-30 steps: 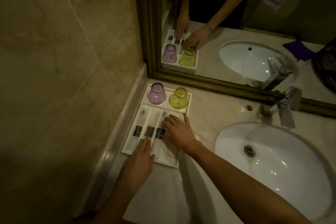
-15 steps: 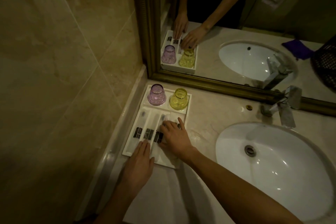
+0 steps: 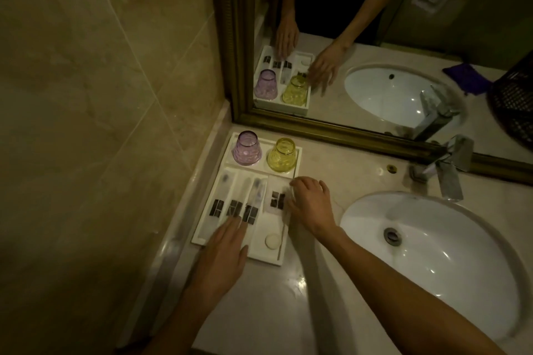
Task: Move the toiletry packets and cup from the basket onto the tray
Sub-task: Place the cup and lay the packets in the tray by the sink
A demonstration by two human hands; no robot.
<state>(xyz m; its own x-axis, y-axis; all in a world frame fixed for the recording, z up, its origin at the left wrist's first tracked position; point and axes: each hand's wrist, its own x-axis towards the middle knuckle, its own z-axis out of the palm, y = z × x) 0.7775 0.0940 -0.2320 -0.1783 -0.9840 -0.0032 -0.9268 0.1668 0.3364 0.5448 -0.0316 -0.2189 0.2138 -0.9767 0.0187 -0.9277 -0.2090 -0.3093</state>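
Observation:
A white tray (image 3: 202, 236) lies on the counter in the corner by the wall. A purple cup (image 3: 247, 148) and a yellow cup (image 3: 282, 155) stand upside down at its far end. Three long toiletry packets (image 3: 234, 199) with dark labels fill the left slots. A small packet (image 3: 275, 199) lies in the right compartment, with a round soap (image 3: 272, 241) nearer me. My left hand (image 3: 223, 251) rests flat on the tray's near edge, fingers on the long packets. My right hand (image 3: 310, 203) is curled over the tray's right edge, fingertips at the small packet.
A white sink (image 3: 432, 256) lies right of the tray, with a chrome tap (image 3: 441, 167) behind it. The gold-framed mirror (image 3: 331, 130) stands right behind the tray. In the mirror a dark basket (image 3: 513, 101) and a purple cloth (image 3: 464, 78) show at far right.
My right hand has slid off the middle of the tray to its right edge, uncovering the small packet and the soap. My left hand has barely moved.

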